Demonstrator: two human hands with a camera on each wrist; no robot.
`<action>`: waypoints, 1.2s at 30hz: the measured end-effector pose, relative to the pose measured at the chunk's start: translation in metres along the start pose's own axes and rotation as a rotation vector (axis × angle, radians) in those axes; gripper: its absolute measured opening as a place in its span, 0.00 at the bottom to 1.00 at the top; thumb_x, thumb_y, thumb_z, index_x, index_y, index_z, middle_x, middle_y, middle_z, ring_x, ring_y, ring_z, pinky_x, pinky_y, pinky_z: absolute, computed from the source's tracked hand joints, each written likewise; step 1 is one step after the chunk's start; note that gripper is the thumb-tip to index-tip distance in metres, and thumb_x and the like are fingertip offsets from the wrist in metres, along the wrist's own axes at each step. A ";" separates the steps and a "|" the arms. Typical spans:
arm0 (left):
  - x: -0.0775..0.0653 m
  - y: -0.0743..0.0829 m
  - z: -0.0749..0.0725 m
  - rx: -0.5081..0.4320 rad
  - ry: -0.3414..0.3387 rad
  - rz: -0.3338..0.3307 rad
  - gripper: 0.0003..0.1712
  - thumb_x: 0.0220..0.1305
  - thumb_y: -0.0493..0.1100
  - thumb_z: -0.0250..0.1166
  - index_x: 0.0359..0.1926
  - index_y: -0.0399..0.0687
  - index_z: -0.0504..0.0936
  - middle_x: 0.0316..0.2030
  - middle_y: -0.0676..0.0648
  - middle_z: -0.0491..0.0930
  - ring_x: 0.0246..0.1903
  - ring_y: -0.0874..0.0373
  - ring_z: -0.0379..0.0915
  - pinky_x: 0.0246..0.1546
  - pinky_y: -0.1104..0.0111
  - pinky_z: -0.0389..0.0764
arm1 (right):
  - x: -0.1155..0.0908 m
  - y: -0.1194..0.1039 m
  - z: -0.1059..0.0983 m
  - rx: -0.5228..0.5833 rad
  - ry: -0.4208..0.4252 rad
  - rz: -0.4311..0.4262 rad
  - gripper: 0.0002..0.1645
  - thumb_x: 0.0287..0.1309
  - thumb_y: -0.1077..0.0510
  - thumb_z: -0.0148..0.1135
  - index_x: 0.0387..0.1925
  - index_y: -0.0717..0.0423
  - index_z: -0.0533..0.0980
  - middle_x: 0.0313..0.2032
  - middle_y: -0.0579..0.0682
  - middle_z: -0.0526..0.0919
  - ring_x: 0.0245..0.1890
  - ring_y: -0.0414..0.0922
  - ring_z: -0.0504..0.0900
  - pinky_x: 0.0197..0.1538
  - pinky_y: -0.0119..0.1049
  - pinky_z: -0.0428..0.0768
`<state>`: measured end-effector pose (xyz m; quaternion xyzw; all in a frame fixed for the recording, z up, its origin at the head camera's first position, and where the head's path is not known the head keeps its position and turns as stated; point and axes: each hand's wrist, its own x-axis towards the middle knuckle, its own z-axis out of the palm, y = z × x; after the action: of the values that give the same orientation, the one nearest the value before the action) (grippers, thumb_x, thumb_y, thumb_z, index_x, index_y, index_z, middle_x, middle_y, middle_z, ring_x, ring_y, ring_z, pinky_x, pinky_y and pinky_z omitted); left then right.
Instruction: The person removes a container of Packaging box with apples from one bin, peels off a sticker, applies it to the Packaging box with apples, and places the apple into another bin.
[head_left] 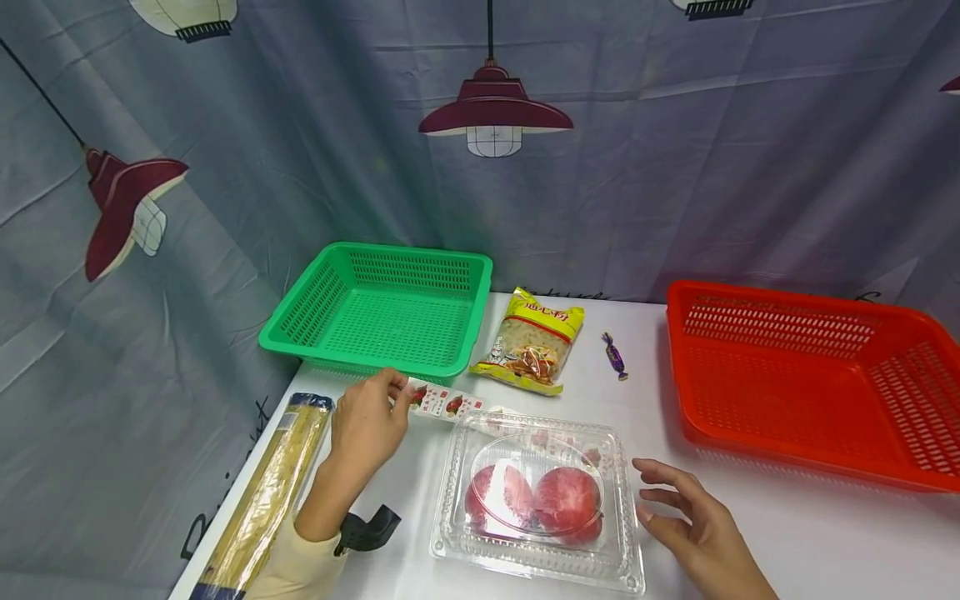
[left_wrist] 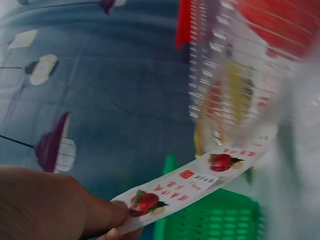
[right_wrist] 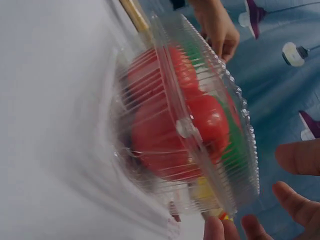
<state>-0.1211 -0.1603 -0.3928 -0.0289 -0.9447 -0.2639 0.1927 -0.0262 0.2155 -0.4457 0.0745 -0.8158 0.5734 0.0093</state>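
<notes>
My left hand (head_left: 369, 421) pinches the left end of a white paper strip of printed labels (head_left: 438, 401) between thumb and fingers. Red fruit pictures and red lettering run along the strip (left_wrist: 175, 192) in the left wrist view. Its other part shows through a clear plastic clamshell box (head_left: 536, 558); I cannot tell whether it passes under or behind. Inside the closed box lie red round fruits (head_left: 567, 500), two of them plain to see. Beside the box's right edge, my right hand (head_left: 693, 521) holds nothing, fingers spread and slightly bent, apart from the plastic (right_wrist: 240, 165).
A green basket (head_left: 405, 325) stands at the back left, a red basket (head_left: 757, 400) at the right. Between them lie a yellow bag of pasta (head_left: 532, 342) and a purple wrapped candy (head_left: 614, 357). A long pack of noodles (head_left: 266, 492) lies along the left table edge.
</notes>
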 end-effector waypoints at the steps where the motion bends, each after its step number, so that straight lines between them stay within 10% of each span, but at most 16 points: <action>1: 0.001 0.003 -0.004 -0.017 -0.009 0.008 0.04 0.64 0.40 0.68 0.34 0.44 0.84 0.25 0.51 0.81 0.18 0.59 0.71 0.17 0.63 0.69 | 0.001 -0.001 -0.001 -0.011 0.001 -0.036 0.30 0.61 0.65 0.66 0.64 0.56 0.70 0.56 0.53 0.74 0.49 0.44 0.79 0.44 0.33 0.81; 19: 0.017 0.043 -0.028 -0.482 -0.230 -0.001 0.04 0.62 0.40 0.71 0.34 0.44 0.86 0.24 0.52 0.83 0.19 0.58 0.79 0.21 0.64 0.79 | 0.054 -0.066 0.005 -0.272 -0.055 -0.339 0.34 0.53 0.62 0.74 0.59 0.37 0.75 0.52 0.39 0.74 0.51 0.38 0.73 0.45 0.37 0.81; 36: 0.014 0.078 -0.033 -0.645 -0.390 0.083 0.03 0.64 0.38 0.67 0.35 0.45 0.87 0.25 0.48 0.82 0.23 0.55 0.80 0.26 0.63 0.81 | 0.095 -0.111 0.043 -0.206 -0.104 -0.738 0.25 0.53 0.63 0.71 0.54 0.47 0.79 0.47 0.43 0.77 0.49 0.42 0.76 0.48 0.37 0.76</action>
<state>-0.1107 -0.1105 -0.3234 -0.1760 -0.8299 -0.5294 0.0008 -0.1028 0.1280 -0.3468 0.3906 -0.7869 0.4421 0.1810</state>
